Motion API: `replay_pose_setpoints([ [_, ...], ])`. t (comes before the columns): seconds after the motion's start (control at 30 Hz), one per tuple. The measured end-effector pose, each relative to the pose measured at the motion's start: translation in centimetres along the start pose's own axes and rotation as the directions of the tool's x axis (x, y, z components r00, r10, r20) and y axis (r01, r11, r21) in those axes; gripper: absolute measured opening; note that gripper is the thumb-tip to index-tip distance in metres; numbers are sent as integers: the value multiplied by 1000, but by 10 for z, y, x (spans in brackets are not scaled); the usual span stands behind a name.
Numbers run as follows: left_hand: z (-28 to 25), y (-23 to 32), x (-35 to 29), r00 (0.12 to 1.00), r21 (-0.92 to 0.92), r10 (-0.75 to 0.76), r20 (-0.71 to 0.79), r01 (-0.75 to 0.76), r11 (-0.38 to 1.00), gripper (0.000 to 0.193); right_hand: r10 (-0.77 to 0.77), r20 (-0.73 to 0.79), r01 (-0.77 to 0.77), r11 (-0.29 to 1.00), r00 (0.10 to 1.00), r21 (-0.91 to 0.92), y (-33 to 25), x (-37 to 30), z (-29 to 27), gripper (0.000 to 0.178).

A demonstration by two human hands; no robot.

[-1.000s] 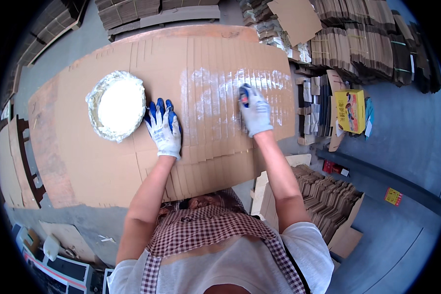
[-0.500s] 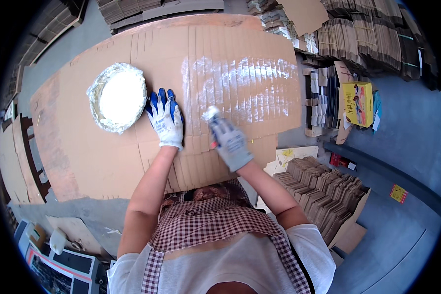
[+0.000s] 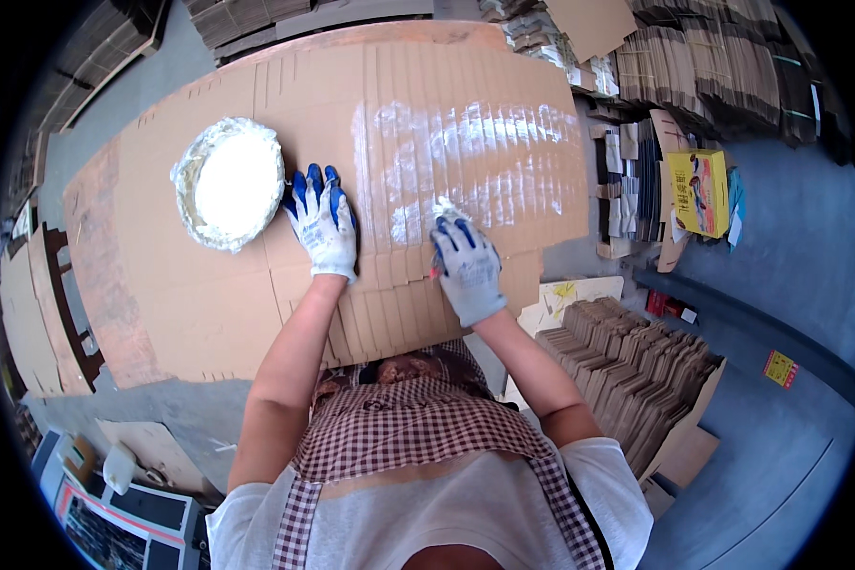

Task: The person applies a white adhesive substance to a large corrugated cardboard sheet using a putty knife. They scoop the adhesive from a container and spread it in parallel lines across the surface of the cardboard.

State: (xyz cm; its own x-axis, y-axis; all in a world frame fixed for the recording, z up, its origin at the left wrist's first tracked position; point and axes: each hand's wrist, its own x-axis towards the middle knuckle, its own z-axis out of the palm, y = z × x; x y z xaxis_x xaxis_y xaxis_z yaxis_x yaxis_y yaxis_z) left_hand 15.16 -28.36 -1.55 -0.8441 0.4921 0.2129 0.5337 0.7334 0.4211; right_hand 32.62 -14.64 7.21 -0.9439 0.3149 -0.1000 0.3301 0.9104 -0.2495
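A large flat sheet of corrugated cardboard (image 3: pixel 199 304) covers the work table. My left hand (image 3: pixel 323 228), in a white glove with blue fingertips, lies flat on it with the fingers spread. Just left of it stands a round bowl (image 3: pixel 182 195), its rim crusted with paste and its inside bright white. My right hand (image 3: pixel 467 271), gloved alike, is closed round what looks like a brush, mostly hidden by the fingers. The white, paste-covered tip (image 3: pixel 445 207) of the brush touches the cardboard. Shiny wet paste streaks (image 3: pixel 503 142) spread over the sheet's right part.
Stacked folded cardboard (image 3: pixel 627 380) stands right of my body, near the table. Beyond the table's right edge are a yellow box (image 3: pixel 697 193) and more bundled cardboard (image 3: pixel 703 81). A machine with a dark panel (image 3: pixel 114 532) is at lower left.
My right hand has moved a little to the right with the brush, along the lower edge of the wet streaks. My left hand stays flat in its place.
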Motion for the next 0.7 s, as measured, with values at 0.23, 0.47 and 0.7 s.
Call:
replay_pose_setpoints([
  [0.23, 5, 0, -3, 1000, -5, 3, 6, -3, 1000, 45, -253, 60, 259, 960, 966, -110, -3, -18, 8, 37],
  [0.47, 4, 0, -3, 1000, -77, -23, 0, 22, 997, 43, 49, -187, -47, 999, 981, 15, 49, 17, 4, 40],
  [0.7, 1, 5, 1, 999, -83, -15, 33, 18, 996, 44, 266, -179, -252, 963, 947, 100, 113, 48, 2, 37],
])
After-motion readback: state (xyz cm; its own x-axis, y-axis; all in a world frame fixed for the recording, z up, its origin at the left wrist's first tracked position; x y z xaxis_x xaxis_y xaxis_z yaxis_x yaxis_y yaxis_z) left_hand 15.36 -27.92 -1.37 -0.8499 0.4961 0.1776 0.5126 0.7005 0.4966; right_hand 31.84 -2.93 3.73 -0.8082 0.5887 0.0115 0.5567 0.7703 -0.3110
